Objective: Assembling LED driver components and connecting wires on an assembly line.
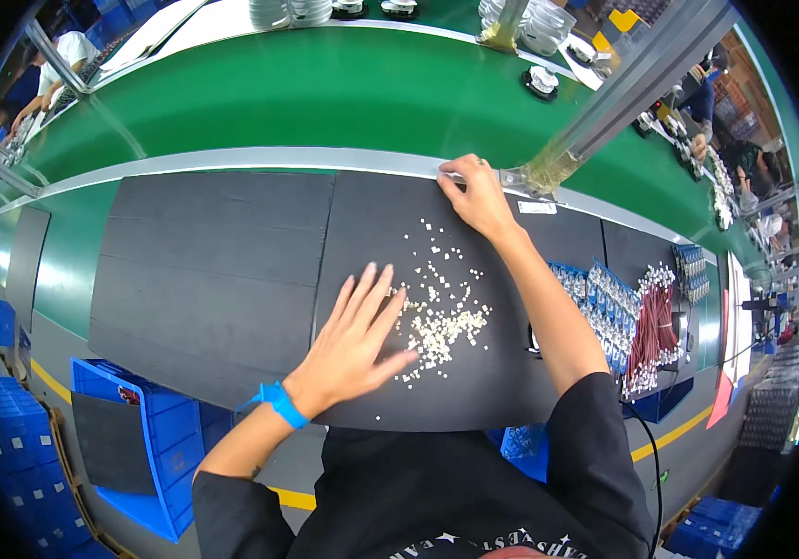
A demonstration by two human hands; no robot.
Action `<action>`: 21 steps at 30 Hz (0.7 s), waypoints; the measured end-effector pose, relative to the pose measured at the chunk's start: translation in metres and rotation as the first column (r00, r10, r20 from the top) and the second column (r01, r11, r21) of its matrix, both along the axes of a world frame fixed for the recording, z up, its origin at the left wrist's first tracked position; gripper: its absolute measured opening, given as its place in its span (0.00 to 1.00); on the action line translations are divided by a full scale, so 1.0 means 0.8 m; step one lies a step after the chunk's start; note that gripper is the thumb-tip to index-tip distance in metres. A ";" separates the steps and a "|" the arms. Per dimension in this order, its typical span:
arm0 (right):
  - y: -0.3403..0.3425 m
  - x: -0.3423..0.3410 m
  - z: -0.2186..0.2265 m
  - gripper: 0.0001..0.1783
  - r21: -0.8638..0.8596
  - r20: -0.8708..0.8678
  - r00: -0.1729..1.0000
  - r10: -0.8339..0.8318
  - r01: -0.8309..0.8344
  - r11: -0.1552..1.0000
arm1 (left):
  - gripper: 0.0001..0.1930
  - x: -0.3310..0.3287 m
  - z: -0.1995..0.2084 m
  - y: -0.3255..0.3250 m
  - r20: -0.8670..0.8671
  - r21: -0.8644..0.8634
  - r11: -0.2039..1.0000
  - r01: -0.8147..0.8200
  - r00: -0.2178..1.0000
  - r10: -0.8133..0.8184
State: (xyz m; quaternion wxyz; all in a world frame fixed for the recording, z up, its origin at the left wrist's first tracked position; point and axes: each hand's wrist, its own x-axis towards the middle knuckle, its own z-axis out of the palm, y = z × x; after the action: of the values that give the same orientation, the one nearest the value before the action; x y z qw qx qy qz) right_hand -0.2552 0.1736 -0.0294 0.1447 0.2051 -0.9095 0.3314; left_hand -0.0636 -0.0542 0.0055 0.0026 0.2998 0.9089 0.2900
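We have our left hand (348, 343) open with its fingers spread, palm down at the left edge of a scatter of small white pieces (446, 335) on the black-topped bench (213, 261). Our right hand (480, 197) bends its fingers at the metal rail (362, 160) beyond them, and we cannot tell whether it grips anything. Past our right forearm, blue boards (610, 312) lie beside dark red wires (653, 331).

A black short-sleeved T-shirt (418, 484) at six o'clock bears white lettering (513, 538) and stars (447, 538); toward half past seven, their left hand (351, 337) wears a loose-ended blue wristband (280, 404).
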 end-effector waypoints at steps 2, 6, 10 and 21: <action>-0.012 0.005 -0.001 0.11 -0.036 -0.112 0.988 0.109 -0.114 0.993 | 0.44 0.024 0.007 -0.009 0.001 -0.094 0.993 -0.075 0.997 0.075; -0.022 0.061 -0.008 0.25 0.202 0.073 0.959 0.275 -0.284 0.937 | 0.46 0.051 -0.014 -0.045 -0.029 -0.224 0.886 -0.407 0.911 0.411; -0.019 0.114 0.002 0.25 0.125 0.148 0.871 0.468 -0.486 0.865 | 0.44 0.060 -0.027 -0.040 0.000 -0.160 0.901 -0.403 0.913 0.408; 0.023 0.243 0.009 0.53 0.344 0.175 0.984 -0.036 -0.027 0.939 | 0.54 0.076 -0.018 -0.002 0.082 -0.205 0.974 -0.097 0.990 0.116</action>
State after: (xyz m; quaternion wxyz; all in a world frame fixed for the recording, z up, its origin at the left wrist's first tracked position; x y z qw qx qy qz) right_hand -0.0611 0.1921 -0.0222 0.0249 0.1946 -0.9632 0.1836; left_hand -0.0025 -0.0556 -0.0088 0.0599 0.2348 0.9471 0.2103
